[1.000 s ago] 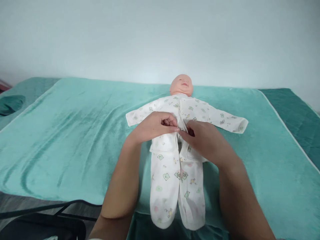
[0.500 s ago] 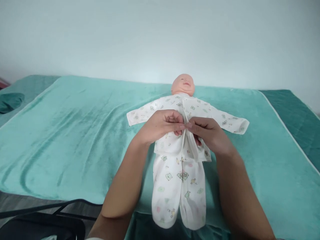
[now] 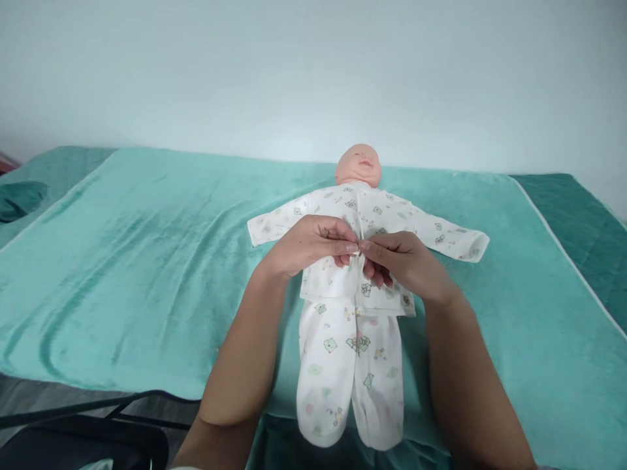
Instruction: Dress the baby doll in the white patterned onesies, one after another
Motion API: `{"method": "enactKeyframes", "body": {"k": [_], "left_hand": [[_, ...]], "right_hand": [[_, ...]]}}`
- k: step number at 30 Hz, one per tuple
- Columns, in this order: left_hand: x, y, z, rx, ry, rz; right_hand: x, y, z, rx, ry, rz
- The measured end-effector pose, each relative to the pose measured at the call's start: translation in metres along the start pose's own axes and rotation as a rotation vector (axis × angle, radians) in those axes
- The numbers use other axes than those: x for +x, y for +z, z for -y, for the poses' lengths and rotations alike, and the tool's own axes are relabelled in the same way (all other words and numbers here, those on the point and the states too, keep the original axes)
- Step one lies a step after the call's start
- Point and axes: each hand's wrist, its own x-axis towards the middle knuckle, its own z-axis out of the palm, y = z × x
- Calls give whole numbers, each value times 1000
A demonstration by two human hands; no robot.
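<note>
A baby doll [image 3: 359,166] lies on its back on a light green plush blanket [image 3: 122,261], right of the middle of the scene, its bald head at the far edge and its legs toward the near edge. It wears a white printed jacket [image 3: 329,281] and matching white printed pants [image 3: 326,372], both patterned with small animal figures. The jacket's sleeves spread out to the left and right over the blanket; its hem overlaps the top of the pants.

The left hand [image 3: 311,245] and right hand [image 3: 409,261] meet over the jacket's front opening. The left thumb and forefinger are clamped on the front edge, with the other fingers curled in. The right thumb and forefinger pinch the cloth just beside them, the remaining fingers bent below. What fastening, if any, lies between the fingertips is too small to tell.

Darker green cloth [image 3: 582,228] shows at the far right, beyond a pale edging. A pale wall [image 3: 313,72] rises behind. At the near left, a black bar [image 3: 73,408] crosses above grey flooring [image 3: 24,391].
</note>
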Motion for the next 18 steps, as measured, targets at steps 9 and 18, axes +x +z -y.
{"method": "enactKeyframes", "body": {"k": [9, 18], "left_hand": [[-1, -2, 0, -24, 6, 14], [-2, -3, 0, -13, 14, 37]], "right_hand": [[0, 3, 2, 81, 13, -60], [3, 4, 0, 102, 10, -85]]}}
